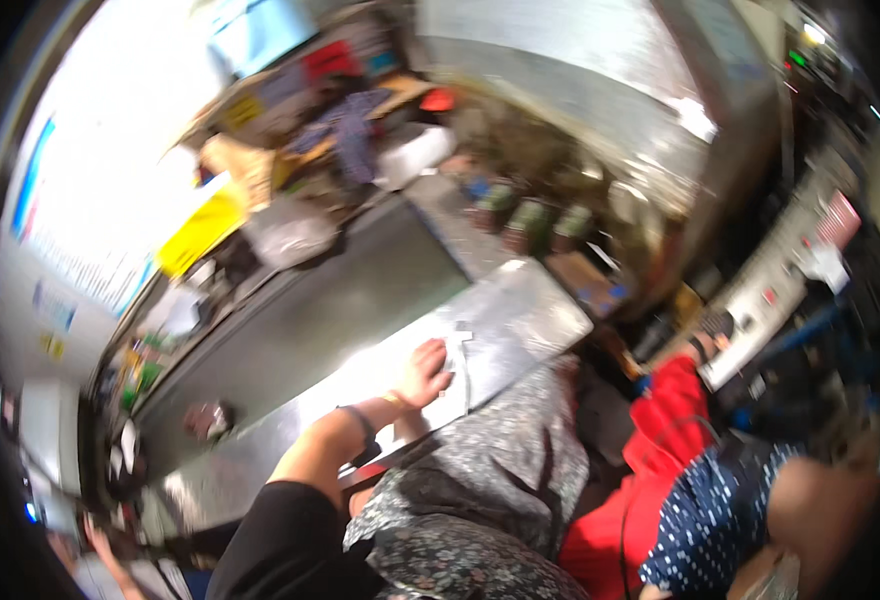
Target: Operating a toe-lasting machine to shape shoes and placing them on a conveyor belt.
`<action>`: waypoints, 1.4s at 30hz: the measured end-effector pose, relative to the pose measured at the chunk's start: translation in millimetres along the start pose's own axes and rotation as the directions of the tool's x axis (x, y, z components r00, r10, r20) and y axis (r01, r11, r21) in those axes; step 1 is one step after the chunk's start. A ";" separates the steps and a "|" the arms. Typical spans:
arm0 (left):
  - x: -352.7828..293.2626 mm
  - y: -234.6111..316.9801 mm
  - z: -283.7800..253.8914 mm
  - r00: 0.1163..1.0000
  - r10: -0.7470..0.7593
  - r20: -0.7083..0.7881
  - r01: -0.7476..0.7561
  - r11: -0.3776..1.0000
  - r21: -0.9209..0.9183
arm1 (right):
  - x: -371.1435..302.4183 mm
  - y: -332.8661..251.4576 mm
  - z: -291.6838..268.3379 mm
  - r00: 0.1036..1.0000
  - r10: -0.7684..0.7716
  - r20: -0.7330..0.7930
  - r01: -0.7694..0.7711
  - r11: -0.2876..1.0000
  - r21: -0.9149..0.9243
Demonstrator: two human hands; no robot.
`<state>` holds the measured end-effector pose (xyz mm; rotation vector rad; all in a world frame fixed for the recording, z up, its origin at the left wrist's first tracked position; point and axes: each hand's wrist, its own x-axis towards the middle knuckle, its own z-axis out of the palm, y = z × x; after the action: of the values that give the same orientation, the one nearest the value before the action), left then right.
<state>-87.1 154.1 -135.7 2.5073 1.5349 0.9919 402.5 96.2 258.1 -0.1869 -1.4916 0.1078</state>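
The picture is smeared by motion. My left hand [423, 374], below a dark watch [367, 447] on the wrist, reaches over a shiny metal bench top [520, 310]. It rests palm down, thumb apart from the fingers, against a thin whitish strip-like piece [461, 366]. What that piece is I cannot make out, and the fingertips are blurred. A grey floral garment [490, 430] covers my front along the near edge of the bench. My right hand does not show.
A greenish metal panel [330, 310] runs behind the bench, with a dark reddish lump [208, 420] on it. Bags, cloths and a yellow sheet [200, 228] crowd the back. Several jars [528, 226] stand beyond. At right, a red-sleeved person's hand [708, 343] meets a pale worktop [760, 310].
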 end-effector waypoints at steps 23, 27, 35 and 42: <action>18.5 17.4 -23.0 0.975 -0.109 0.195 0.095 0.992 0.079 | -154.2 66.1 42.5 0.638 0.730 0.246 -0.633 0.679 -0.371; 17.3 17.4 -22.3 0.977 -0.108 0.185 0.097 0.993 0.070 | -158.4 66.0 44.0 0.622 0.741 0.254 -0.632 0.666 -0.396; 22.2 18.9 -25.2 0.983 -0.108 0.151 0.096 0.992 0.084 | -158.3 64.4 49.9 0.602 0.751 0.271 -0.616 0.653 -0.441; 13.9 16.1 -22.0 0.981 -0.129 0.145 0.122 0.991 0.055 | -150.0 53.9 57.3 0.635 0.706 0.312 -0.541 0.696 -0.473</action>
<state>-82.0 150.9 -105.7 2.4152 1.6640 0.7444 336.0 124.5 104.8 -1.0509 -1.8712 0.5062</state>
